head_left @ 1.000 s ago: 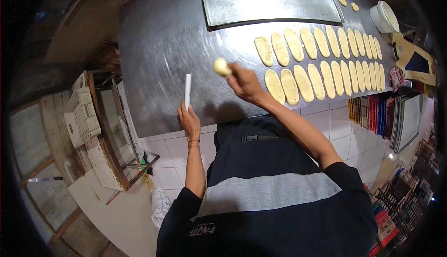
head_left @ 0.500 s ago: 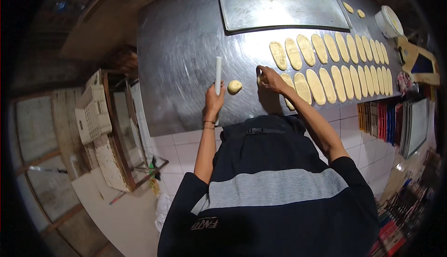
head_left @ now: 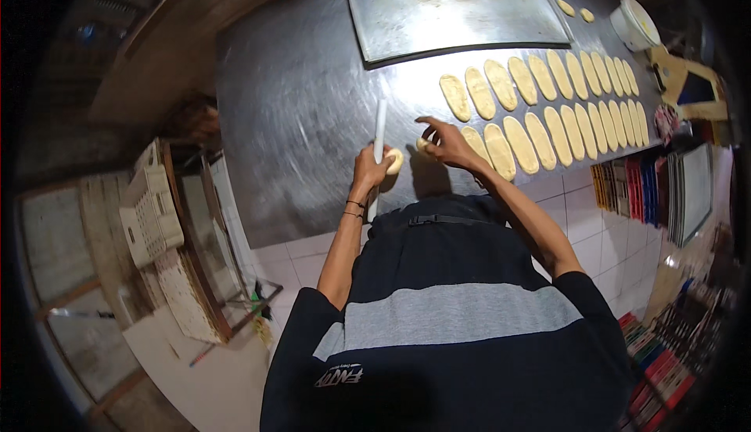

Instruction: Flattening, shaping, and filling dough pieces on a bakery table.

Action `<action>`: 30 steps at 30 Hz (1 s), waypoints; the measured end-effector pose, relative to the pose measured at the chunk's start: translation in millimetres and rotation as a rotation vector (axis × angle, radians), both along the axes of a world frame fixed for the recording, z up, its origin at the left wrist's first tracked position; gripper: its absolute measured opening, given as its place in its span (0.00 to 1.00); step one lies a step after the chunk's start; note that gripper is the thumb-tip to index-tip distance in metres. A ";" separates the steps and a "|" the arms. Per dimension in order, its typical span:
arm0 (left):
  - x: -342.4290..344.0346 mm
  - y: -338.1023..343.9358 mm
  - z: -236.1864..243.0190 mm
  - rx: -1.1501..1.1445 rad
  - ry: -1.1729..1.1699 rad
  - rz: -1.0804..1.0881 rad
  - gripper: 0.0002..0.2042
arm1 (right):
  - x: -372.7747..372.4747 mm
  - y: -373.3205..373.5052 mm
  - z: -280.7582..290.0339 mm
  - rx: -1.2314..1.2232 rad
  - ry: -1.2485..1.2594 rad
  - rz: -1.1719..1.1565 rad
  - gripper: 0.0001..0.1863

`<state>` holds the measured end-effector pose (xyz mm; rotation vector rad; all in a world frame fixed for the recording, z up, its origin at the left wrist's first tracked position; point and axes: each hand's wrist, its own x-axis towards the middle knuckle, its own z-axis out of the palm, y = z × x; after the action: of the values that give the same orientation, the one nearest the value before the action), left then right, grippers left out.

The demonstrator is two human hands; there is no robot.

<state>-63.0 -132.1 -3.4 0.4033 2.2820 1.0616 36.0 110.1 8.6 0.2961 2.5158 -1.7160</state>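
My left hand (head_left: 368,169) is closed around a slim white rolling pin (head_left: 380,125), which stands out past the fingers toward the far side of the table. Against that hand's thumb side rests a pale dough ball (head_left: 396,162). A short way to the right, my right hand (head_left: 454,149) pinches a small piece of dough (head_left: 423,145) between thumb and fingers, its index finger raised. Two rows of flattened oval dough pieces (head_left: 520,144) lie on the metal table (head_left: 289,111), the nearer row starting beside my right wrist.
A large metal tray (head_left: 454,13) lies at the far side of the table. Two small dough pieces (head_left: 565,7) and a white bucket (head_left: 635,23) are at the far right. A cream plastic basket (head_left: 152,209) stands left of the table, and stacked trays (head_left: 690,193) stand at right.
My left hand, with the rolling pin, has come up against the dough ball. My right hand has moved slightly left, bringing its dough piece closer to the ball. The whole view has shifted a little.
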 end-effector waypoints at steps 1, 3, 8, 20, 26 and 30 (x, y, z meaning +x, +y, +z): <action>1.5 -3.5 2.1 0.054 0.047 0.074 0.14 | -2.9 -3.6 1.5 -0.009 0.030 -0.035 0.35; 6.0 -9.4 3.0 0.175 -0.039 0.221 0.14 | -7.3 -10.3 -4.7 -0.099 -0.011 -0.113 0.36; 8.9 -26.2 -7.6 0.302 -0.389 0.575 0.24 | -18.4 -7.5 -52.9 0.011 -0.040 -0.072 0.38; 93.0 -69.5 -39.9 0.324 -0.410 0.467 0.16 | -24.5 -41.1 -22.5 0.176 -0.040 -0.063 0.39; 57.5 -85.4 -24.3 0.389 -0.199 0.614 0.14 | -27.4 -42.4 8.2 -0.080 0.095 -0.171 0.39; 11.6 -82.8 -28.7 0.417 -0.055 0.535 0.14 | -22.9 -31.2 -38.2 0.046 -0.051 -0.121 0.49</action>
<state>-51.4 -214.9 -32.1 -0.0944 2.1605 1.8008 13.1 78.9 -29.6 0.4990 2.5526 -1.6695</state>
